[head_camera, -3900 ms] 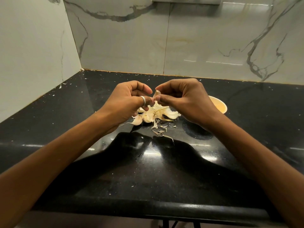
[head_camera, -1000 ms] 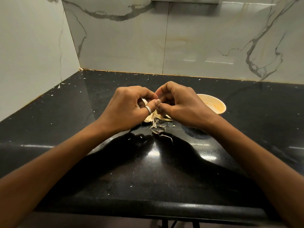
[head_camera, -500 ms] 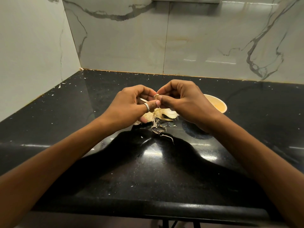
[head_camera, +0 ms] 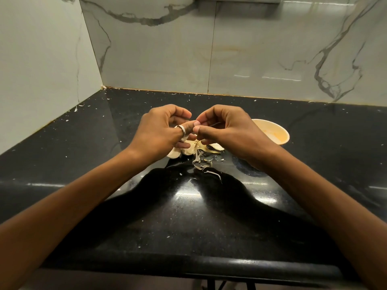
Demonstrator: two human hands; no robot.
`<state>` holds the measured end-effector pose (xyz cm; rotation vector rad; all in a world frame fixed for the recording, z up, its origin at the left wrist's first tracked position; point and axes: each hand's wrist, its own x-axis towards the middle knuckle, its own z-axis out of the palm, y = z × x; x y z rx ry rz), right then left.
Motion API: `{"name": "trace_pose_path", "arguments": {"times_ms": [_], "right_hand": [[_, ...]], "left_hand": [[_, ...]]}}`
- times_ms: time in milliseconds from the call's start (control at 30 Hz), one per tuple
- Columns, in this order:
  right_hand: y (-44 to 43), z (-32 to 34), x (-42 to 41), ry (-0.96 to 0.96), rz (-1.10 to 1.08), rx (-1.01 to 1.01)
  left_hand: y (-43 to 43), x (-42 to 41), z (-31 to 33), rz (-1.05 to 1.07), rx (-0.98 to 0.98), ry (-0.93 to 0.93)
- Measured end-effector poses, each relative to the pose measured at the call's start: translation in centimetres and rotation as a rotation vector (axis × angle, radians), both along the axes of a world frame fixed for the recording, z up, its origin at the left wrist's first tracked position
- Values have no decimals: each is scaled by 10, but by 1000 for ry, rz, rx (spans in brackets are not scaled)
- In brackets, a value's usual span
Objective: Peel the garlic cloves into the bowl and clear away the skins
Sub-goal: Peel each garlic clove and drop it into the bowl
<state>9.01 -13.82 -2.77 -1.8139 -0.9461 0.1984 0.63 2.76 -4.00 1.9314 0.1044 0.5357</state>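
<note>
Both hands meet above a heap of pale garlic cloves [head_camera: 186, 150] and papery skins [head_camera: 204, 164] on the black counter. My left hand [head_camera: 161, 130], with a ring on the thumb, and my right hand [head_camera: 228, 130] pinch one garlic clove between their fingertips; the fingers hide almost all of it. A thin strip of skin hangs down from the pinch toward the heap. A small cream bowl [head_camera: 278, 132] stands just right of my right hand, partly hidden behind it.
The glossy black counter [head_camera: 125, 206] is strewn with tiny skin flecks. Marble-patterned walls close it off at the back and on the left. The counter's front edge runs just below my forearms.
Both hands lifted slightly off the heap and the fingertips shifted on the clove; more of the heap and the bowl shows than a second ago.
</note>
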Motion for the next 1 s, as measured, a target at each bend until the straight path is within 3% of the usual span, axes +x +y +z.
{"name": "trace_pose_path", "arguments": {"times_ms": [267, 633, 1000], "right_hand": [[7, -6, -9, -22, -45, -36], [12, -14, -15, -302, -144, -44], [7, -13, 0, -99, 1, 13]], "left_hand": [[0, 0, -2, 77, 104, -13], [-6, -2, 0, -7, -24, 1], [0, -5, 7, -102, -208, 40]]}}
